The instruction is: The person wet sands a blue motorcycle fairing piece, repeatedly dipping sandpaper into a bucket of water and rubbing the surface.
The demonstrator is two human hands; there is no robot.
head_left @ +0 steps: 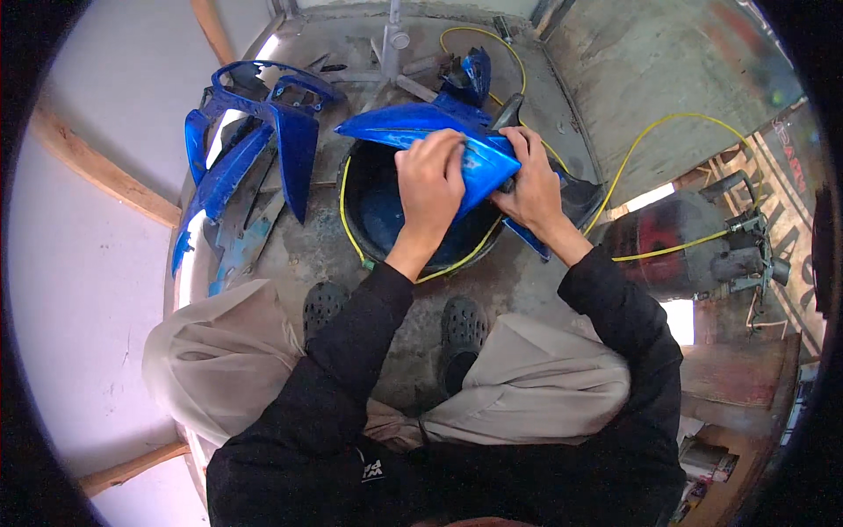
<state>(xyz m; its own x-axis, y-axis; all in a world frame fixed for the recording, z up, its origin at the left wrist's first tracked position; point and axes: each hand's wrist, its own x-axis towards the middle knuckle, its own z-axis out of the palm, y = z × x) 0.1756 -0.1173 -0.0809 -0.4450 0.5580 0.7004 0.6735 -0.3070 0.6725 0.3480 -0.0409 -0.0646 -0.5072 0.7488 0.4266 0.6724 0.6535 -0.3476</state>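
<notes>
A glossy blue motorcycle fairing panel with a long pointed end to the left is held over a round black tub. My right hand grips the panel's right side, thumb below and fingers over the upper edge. On the panel's face rest the curled fingers of my left hand. Whatever those fingers may hold is hidden beneath them. Inside the tub, under the panel, the dark bluish bottom shows in part.
More blue fairing parts lie to the left, and a blue-black piece lies behind the tub. A grey metal stand rises at the back. A yellow hose runs to a tank on the right. My shoes flank the tub's near side.
</notes>
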